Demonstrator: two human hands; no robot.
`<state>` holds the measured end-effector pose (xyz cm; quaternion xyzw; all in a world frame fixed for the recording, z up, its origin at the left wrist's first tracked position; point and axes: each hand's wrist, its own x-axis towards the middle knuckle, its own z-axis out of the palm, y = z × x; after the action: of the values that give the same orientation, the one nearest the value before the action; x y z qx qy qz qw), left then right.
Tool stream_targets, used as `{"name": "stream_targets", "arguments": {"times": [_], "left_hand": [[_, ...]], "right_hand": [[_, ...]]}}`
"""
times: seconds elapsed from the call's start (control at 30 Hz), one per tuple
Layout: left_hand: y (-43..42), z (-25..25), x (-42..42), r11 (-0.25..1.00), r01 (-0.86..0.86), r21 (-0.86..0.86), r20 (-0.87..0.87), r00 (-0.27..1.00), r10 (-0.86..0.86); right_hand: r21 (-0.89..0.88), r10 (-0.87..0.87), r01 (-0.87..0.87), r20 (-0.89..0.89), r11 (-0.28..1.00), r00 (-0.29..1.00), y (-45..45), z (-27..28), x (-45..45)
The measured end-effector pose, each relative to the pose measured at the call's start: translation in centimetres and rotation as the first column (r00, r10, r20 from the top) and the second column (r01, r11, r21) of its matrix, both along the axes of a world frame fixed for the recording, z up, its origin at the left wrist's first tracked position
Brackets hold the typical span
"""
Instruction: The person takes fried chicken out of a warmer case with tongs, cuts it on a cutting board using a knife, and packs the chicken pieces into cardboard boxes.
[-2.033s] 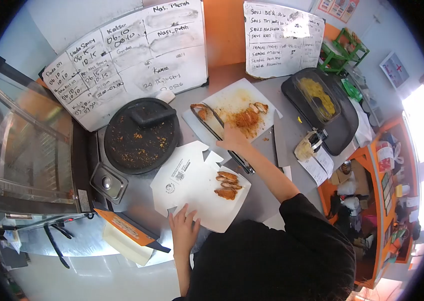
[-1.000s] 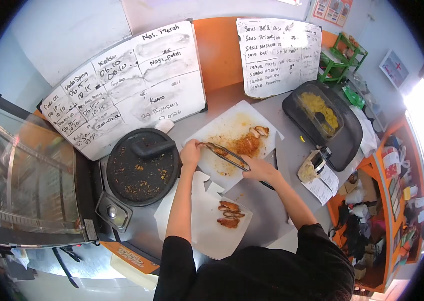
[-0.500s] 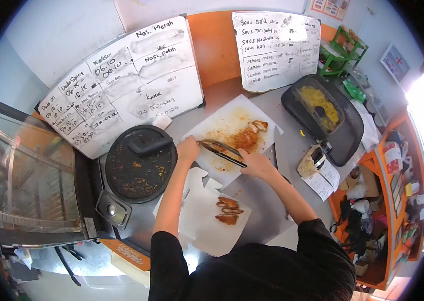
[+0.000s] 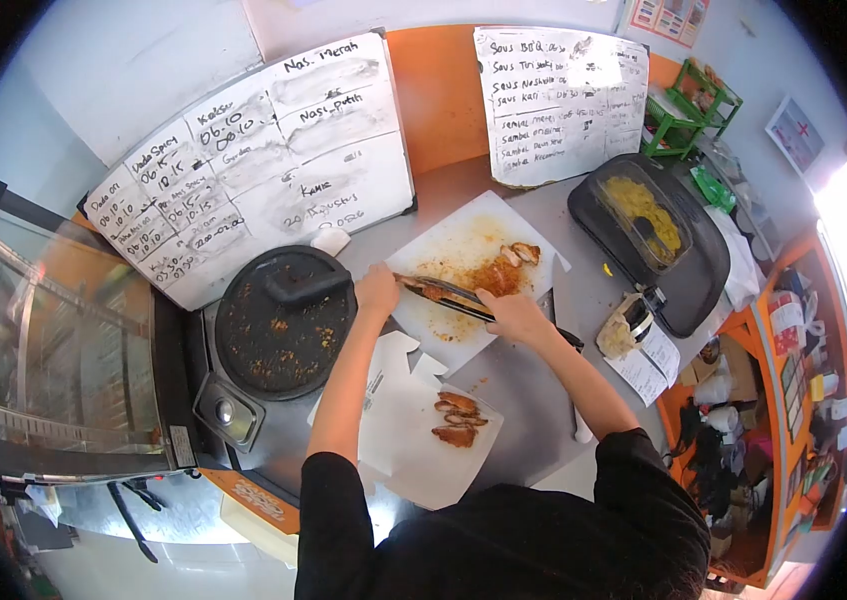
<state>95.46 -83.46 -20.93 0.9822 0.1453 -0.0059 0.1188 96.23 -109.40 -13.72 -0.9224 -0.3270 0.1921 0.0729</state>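
Centrally, a pair of black-edged tongs (image 4: 463, 301) is held slantwise over a white cutting board (image 4: 443, 345), gripped firmly near one end by the right hand (image 4: 518, 320), with its arms pressed to a narrow gap. The other end is met by the closed fingers of the left hand (image 4: 377, 292), at the board's left corner; whether metal or food is pinched there cannot be told. Browned chicken (image 4: 430, 291) is seen along the tongs, beside the left hand. Cut pieces (image 4: 520, 254) and orange crumbs (image 4: 499, 277) are spread towards the board's right corner. Below the board's near corner, sliced chicken strips (image 4: 458, 419) are laid near the right edge of an opened white box (image 4: 423, 465). Towards the worktop's left edge, a crumb-strewn round black tray (image 4: 283, 350) is set
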Motion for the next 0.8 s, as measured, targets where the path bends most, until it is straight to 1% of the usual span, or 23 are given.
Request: {"name": "stream_targets", "arguments": {"times": [0.1, 0.2, 0.3, 0.33, 0.4, 0.43, 0.53, 0.57, 0.6, 0.63, 0.67, 0.7, 0.73, 0.77, 0.8], "left_hand": [[-0.7, 0.7, 0.6, 0.989, -0.017, 0.145, -0.004, 1.0, 0.018], [-1.0, 0.3, 0.8, 0.975, -0.055, 0.216, 0.073, 0.997, 0.04], [-1.2, 0.1, 1.0, 0.967, -0.066, 0.247, 0.061, 0.997, 0.053], [-1.2, 0.0, 1.0, 0.969, -0.068, 0.237, 0.065, 0.996, 0.054], [-1.1, 0.0, 1.0, 0.973, -0.068, 0.22, 0.071, 0.996, 0.053], [-0.6, -0.1, 1.1, 0.984, -0.055, 0.167, 0.075, 0.996, 0.043], [1.1, -0.9, 1.3, 0.999, -0.016, 0.027, 0.11, 0.994, 0.013], [1.0, -0.3, 0.8, 1.0, -0.007, -0.002, 0.14, 0.99, 0.007], [0.9, 0.7, 0.2, 1.0, 0.002, -0.031, 0.171, 0.985, 0.003], [0.8, 1.7, -0.7, 0.993, -0.004, -0.12, 0.219, 0.975, 0.031], [0.6, 3.4, -2.3, 0.978, -0.005, -0.207, 0.263, 0.963, 0.061], [0.5, 4.7, -4.1, 0.956, -0.004, -0.294, 0.301, 0.949, 0.096], [0.8, 5.5, -5.9, 0.942, -0.02, -0.335, 0.355, 0.923, 0.146], [1.2, 6.2, -7.8, 0.925, -0.037, -0.378, 0.402, 0.894, 0.2], [1.1, 7.9, -9.9, 0.905, -0.072, -0.419, 0.426, 0.865, 0.266]], "right_hand": [[0.045, 0.006, -0.008, 0.023, 0.999, 1.0, -0.3, -0.7, 0.0], [0.064, 0.011, -0.015, 0.052, 0.998, 0.999, -0.6, -1.2, 0.1], [0.066, 0.022, -0.026, 0.05, 0.997, 0.999, -1.1, -1.4, 0.1], [0.067, 0.028, -0.031, 0.044, 0.997, 0.999, -1.3, -1.4, 0.1], [0.151, 0.048, -0.051, 0.021, 0.987, 0.999, -2.3, -1.5, 0.1], [0.193, 0.057, -0.058, 0.008, 0.98, 0.998, -2.8, -1.6, 0.1], [0.29, -0.006, 0.054, -0.162, 0.955, 0.987, -4.2, -0.5, -0.2], [0.348, 0.022, 0.077, -0.272, 0.934, 0.962, -4.6, 0.0, -0.4], [0.403, 0.059, 0.105, -0.374, 0.909, 0.925, -5.0, 0.5, -0.5], [0.454, 0.103, 0.139, -0.468, 0.88, 0.878, -5.4, 1.1, -0.6], [0.436, 0.115, 0.214, -0.614, 0.874, 0.78, -5.9, 1.6, -0.8], [0.403, 0.13, 0.285, -0.743, 0.87, 0.656, -6.6, 1.9, -1.4], [0.358, 0.146, 0.349, -0.849, 0.866, 0.508, -6.9, 2.1, -2.2], [0.347, 0.168, 0.425, -0.899, 0.836, 0.404, -7.2, 2.2, -3.5], [0.327, 0.168, 0.38, -0.904, 0.865, 0.394, -7.5, 2.4, -4.7]]}}
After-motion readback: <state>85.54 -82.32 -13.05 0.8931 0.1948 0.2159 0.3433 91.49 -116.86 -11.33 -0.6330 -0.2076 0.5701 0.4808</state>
